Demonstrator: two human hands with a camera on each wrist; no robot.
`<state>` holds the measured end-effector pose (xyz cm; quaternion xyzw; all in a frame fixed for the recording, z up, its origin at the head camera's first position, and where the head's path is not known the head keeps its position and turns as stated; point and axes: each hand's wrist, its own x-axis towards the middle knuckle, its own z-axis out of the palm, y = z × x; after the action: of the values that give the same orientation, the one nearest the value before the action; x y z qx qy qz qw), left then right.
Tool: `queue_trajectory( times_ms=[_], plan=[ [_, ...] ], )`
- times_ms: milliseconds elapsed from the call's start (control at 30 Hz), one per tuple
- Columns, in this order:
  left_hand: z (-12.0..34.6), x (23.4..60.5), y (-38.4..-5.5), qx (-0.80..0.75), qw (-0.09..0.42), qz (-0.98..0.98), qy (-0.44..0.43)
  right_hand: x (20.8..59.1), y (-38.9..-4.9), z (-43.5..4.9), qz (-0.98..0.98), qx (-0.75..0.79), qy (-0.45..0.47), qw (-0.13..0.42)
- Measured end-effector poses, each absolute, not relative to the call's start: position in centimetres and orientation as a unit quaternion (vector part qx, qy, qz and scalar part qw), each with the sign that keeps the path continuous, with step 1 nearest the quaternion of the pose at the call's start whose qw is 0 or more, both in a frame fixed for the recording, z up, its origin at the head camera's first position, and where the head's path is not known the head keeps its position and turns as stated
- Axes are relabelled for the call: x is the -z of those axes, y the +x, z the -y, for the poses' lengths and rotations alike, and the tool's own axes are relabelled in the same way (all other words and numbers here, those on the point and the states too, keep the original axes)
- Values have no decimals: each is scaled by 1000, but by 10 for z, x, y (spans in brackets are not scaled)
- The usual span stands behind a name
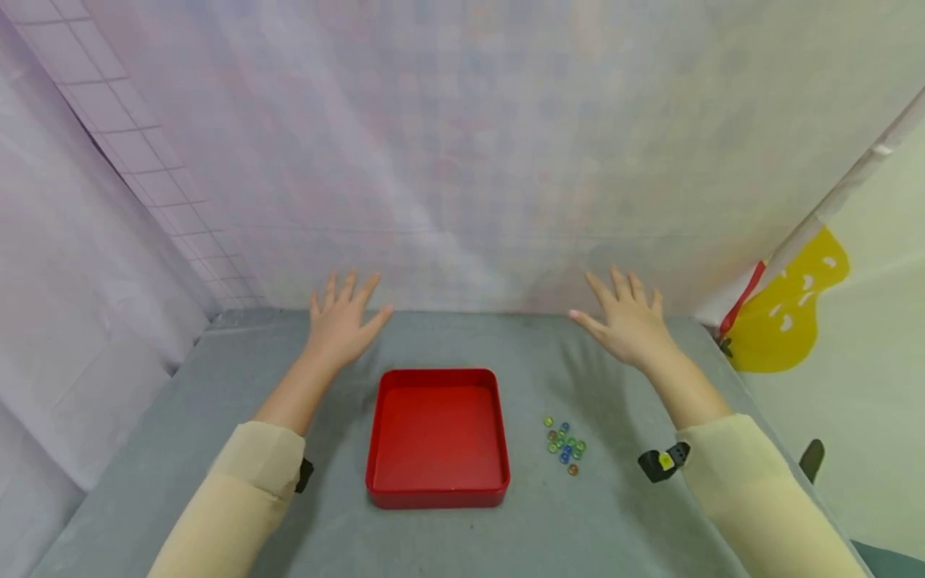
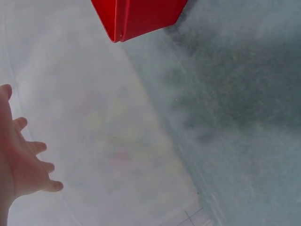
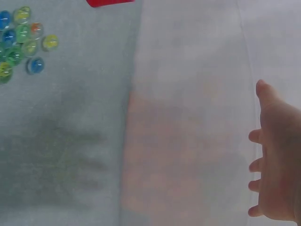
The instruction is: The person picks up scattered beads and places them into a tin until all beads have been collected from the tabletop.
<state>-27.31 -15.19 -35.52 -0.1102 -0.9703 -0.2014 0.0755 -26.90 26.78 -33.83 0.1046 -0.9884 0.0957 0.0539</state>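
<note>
- The left hand [image 1: 340, 327] is raised over the far part of the table [image 1: 166, 449], its fingers straight and its thumb stretched out to the side; it grips nothing.
- The right hand [image 1: 631, 323] mirrors it on the other side, fingers fanned and thumb pointing inward, likewise with nothing in its grasp.
- The two hands are well apart, and the shadow [image 1: 592, 381] of the right one falls on the grey tabletop beside it.
- A red tray [image 1: 439, 499], square with rounded corners and low walls, sits flat on the table between the two forearms, nearer the person than the hands are; neither hand touches it.
- Small glass marbles [image 1: 565, 457] lie in a loose cluster on the table just right of the tray, outside it; green, blue, yellow and orange ones can be made out, and an orange one sits at the near edge of the group.
- Both arms wear pale cream sleeves [image 1: 246, 490], with a small black device [image 1: 663, 461] at the right wrist and another dark one partly showing at the left.
- A pale checked sheet [image 1: 433, 160] hangs behind the table.
- At the right side, a yellow shape [image 1: 788, 313] with white marks stands out against pale cloth, next to a red strip [image 1: 744, 299].
</note>
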Motion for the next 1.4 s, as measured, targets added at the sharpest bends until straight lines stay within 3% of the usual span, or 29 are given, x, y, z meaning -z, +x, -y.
queue_trajectory(
  times_ms=[233, 767, 1400],
  plan=[
    [160, 363, -255, 238, 105, 956, -136, 347, -253, -274, 985, -112, 116, 59],
    [166, 393, -216, 355, 114, 906, -197, 382, -214, -291, 950, -220, 152, 159],
    [171, 430, -179, 483, 24, 854, -193, 417, -182, -293, 911, -312, 178, 204]
  ],
)
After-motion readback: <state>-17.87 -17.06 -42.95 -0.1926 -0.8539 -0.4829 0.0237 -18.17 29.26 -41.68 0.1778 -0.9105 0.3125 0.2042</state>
